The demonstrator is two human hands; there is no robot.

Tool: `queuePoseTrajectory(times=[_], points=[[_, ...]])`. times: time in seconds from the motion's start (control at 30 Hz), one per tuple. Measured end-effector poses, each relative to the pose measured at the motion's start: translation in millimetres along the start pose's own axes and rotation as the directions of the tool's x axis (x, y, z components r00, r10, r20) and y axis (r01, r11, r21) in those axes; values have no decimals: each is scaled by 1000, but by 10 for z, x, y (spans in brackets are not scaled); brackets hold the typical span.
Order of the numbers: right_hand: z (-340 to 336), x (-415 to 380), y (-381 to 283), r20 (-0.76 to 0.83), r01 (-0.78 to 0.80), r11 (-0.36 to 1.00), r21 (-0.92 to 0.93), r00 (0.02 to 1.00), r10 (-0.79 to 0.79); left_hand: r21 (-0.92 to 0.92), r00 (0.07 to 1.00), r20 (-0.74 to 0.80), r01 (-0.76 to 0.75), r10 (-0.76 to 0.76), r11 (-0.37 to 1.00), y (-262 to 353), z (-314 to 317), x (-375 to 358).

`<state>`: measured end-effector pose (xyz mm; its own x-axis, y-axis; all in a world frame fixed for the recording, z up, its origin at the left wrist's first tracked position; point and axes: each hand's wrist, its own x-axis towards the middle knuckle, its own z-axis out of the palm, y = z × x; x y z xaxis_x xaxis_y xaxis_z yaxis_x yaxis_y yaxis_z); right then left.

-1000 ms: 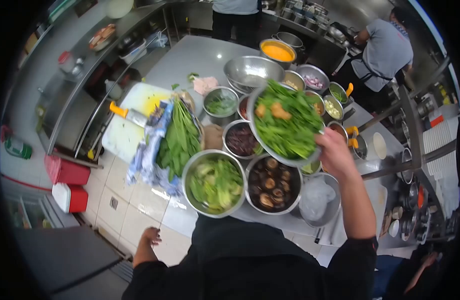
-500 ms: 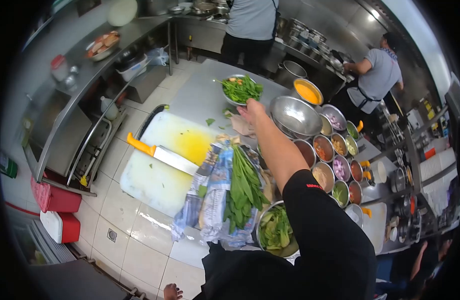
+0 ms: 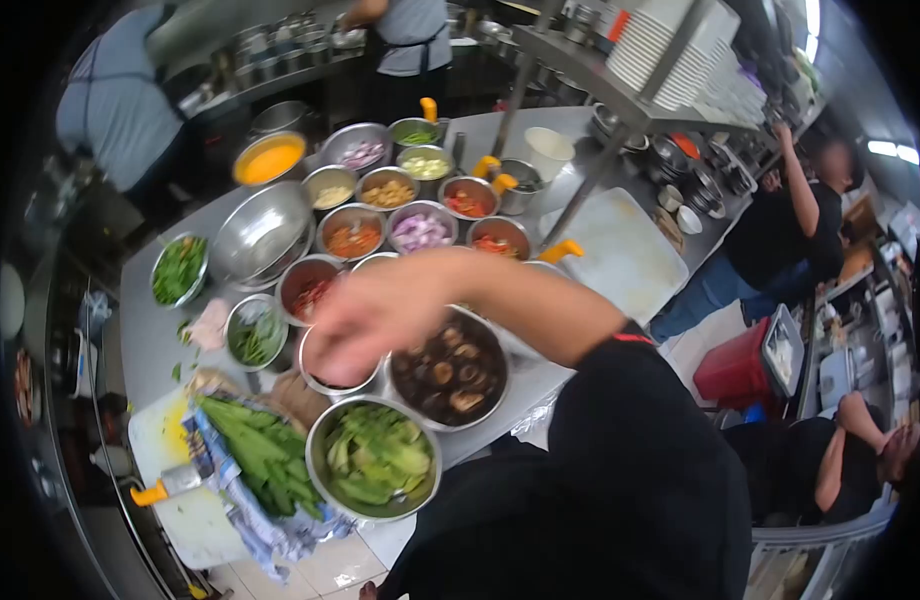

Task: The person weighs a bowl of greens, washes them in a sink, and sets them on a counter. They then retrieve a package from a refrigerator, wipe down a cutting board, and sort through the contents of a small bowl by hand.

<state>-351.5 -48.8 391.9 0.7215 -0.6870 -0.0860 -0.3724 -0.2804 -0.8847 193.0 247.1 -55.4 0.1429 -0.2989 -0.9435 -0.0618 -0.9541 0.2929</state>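
Note:
Smeared by motion, my right hand (image 3: 375, 315) hangs over the crowded bowls, and its fingers do not show clearly. Beneath it is a partly hidden metal bowl (image 3: 310, 362). Close by on the right stands a bowl of dark mushrooms in liquid (image 3: 448, 368). Nearer me is a bowl of cut leafy greens (image 3: 372, 455), beside long green leaves (image 3: 260, 455) on printed paper (image 3: 215, 478). Only a sliver of my left hand (image 3: 368, 592) shows at the bottom edge. Further left sits a small bowl of chopped greens (image 3: 180, 268).
An orange-handled knife (image 3: 155, 492) lies on the stained cutting board (image 3: 205, 530). A large metal bowl (image 3: 263, 232) and several bowls of chopped vegetables fill the table's back. A shelf post (image 3: 592, 180) rises at right beside another board (image 3: 620, 250). Other people stand around.
My right hand has left the rim of the bowl of chopped greens and swung back over the other bowls. The view has turned right, showing the mushrooms and more people.

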Motion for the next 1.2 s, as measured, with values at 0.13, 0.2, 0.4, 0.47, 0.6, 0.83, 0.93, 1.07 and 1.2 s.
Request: queuePoseTrajectory(times=[0.13, 0.2, 0.4, 0.47, 0.6, 0.83, 0.93, 1.07, 1.2], points=[[-312, -2350, 190, -145, -140, 885, 443, 964, 225, 83, 994, -54, -89, 94, 993, 388, 444, 18], [-495, -3417, 743, -404, -107, 823, 558, 831, 381, 163, 988, -71, -123, 136, 979, 777, 845, -80], [-1407, -5523, 2994, -677, 400, 700, 591, -226, 701, 387, 940, -88, -273, 330, 881, 2108, 2093, -607], [-1634, -5911, 3448, -550, 434, 696, 572, -428, 718, 456, 910, -63, -340, 411, 822, 2600, 2515, -892], [-2090, -6531, 4411, -531, 349, 712, 609, -487, 693, 565, 832, 5, -461, 555, 685, 3525, 3268, -1583], [-2999, -6856, 4841, -424, 553, 714, 429, -575, 700, 673, 711, 49, -542, 701, 503, 4445, 4123, -2446], [-3265, -7037, 5454, -482, 464, 769, 440, -600, 638, 678, 697, 35, -543, 716, 496, 4520, 4226, -2524], [-2912, -6894, 5166, -431, 589, 725, 357, -584, 688, 665, 697, 28, -548, 716, 508, 4518, 4202, -2501], [-2400, -6813, 4276, -480, 548, 614, 568, -386, 788, 636, 743, 21, -526, 670, 564, 4228, 3964, -2287]])
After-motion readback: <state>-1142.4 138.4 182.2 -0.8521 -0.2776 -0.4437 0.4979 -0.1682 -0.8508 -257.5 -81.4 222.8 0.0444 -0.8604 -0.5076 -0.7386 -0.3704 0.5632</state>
